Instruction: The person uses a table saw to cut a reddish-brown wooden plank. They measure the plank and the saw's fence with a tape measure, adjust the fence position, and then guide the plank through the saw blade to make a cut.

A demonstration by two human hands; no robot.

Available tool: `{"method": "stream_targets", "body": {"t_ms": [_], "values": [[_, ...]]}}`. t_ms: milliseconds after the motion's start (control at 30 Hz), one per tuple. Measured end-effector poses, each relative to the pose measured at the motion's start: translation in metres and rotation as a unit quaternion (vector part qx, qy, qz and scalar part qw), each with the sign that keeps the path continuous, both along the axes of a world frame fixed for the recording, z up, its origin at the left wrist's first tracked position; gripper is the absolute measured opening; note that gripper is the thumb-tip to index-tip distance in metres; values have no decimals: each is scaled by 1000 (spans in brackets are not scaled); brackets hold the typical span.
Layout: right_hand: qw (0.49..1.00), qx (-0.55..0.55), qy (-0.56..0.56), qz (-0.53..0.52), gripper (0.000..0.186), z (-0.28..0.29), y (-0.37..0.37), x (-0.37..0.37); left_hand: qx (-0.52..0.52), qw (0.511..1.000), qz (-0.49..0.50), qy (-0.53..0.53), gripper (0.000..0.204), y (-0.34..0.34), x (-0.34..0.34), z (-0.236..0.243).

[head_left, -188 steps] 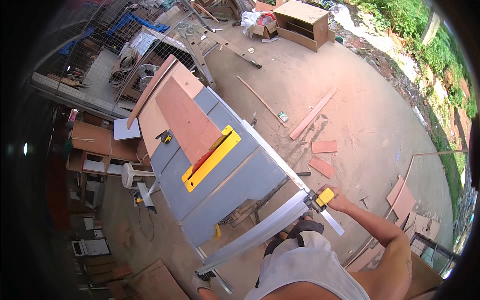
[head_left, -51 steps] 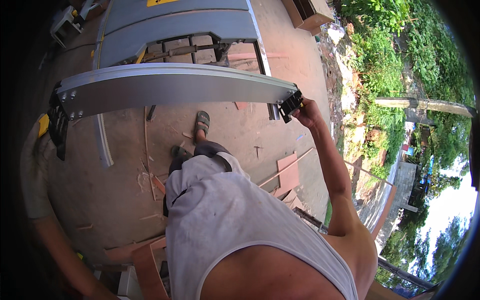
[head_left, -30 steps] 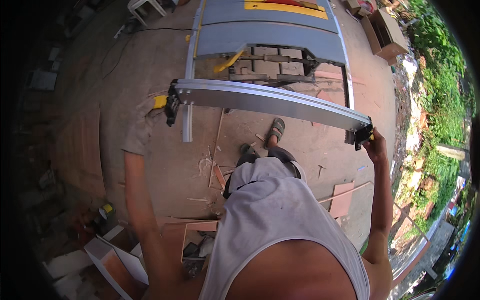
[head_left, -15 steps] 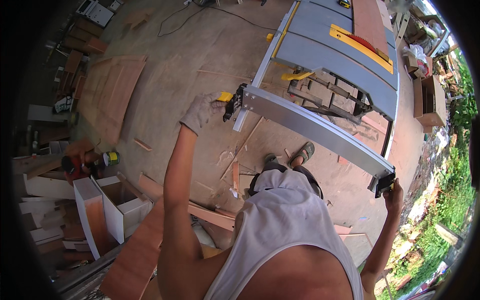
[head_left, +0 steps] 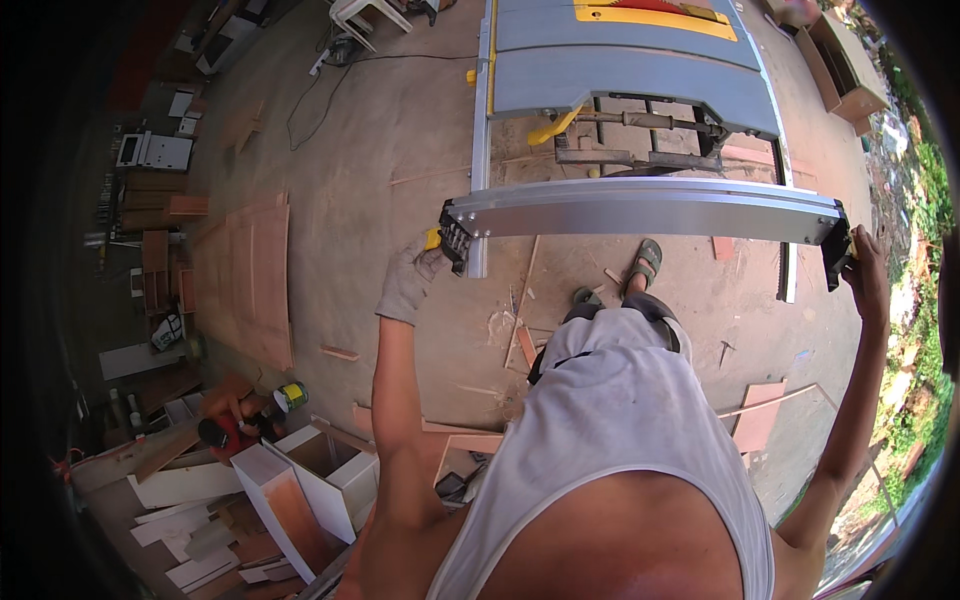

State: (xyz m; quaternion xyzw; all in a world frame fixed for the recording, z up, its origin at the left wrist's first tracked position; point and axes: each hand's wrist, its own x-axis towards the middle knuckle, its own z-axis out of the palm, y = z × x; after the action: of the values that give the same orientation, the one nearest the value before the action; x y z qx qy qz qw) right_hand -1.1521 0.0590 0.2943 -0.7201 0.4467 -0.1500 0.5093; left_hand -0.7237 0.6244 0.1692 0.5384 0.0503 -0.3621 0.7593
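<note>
A long silver rip fence (head_left: 640,215) lies crosswise over the two side rails of a grey table saw (head_left: 620,75), in front of its near edge. My left hand (head_left: 412,278), in a grey glove, is closed on the black end bracket (head_left: 455,238) with a yellow lever. At the other end, my bare right hand (head_left: 868,275) is closed around the matching black bracket (head_left: 834,250); some fingers are hidden behind it. The left rail (head_left: 479,150) and right rail (head_left: 789,275) stick out past the fence toward me. A red blade shows in the saw's yellow insert (head_left: 655,18).
Wood strips and scraps (head_left: 527,345) litter the floor around my feet. Reddish panels (head_left: 258,280) lie to the left. A person (head_left: 235,415) crouches near a white cabinet box (head_left: 325,470) at lower left. A cable (head_left: 320,95) crosses the floor; an open box (head_left: 845,75) stands far right.
My view has turned, so the fence now appears level. Its right end sits farther up its rail, toward the saw, with rail showing beyond it. Both hands stay on the end brackets.
</note>
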Motion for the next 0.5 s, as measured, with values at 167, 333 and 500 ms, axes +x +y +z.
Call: {"method": "stream_targets", "body": {"t_ms": [167,333,500], "values": [[995,84,-39,-22,30,-32,13,-24,-18,1000,-3,-4,35,10,-4,-14],[973,177,-95,-109,26,-52,38,-49,-26,999,-14,-24,36,11,-17,-3],[963,204,-163,-71,24,-83,37,-76,-24,998,-35,-54,38,14,-21,-1]]}}
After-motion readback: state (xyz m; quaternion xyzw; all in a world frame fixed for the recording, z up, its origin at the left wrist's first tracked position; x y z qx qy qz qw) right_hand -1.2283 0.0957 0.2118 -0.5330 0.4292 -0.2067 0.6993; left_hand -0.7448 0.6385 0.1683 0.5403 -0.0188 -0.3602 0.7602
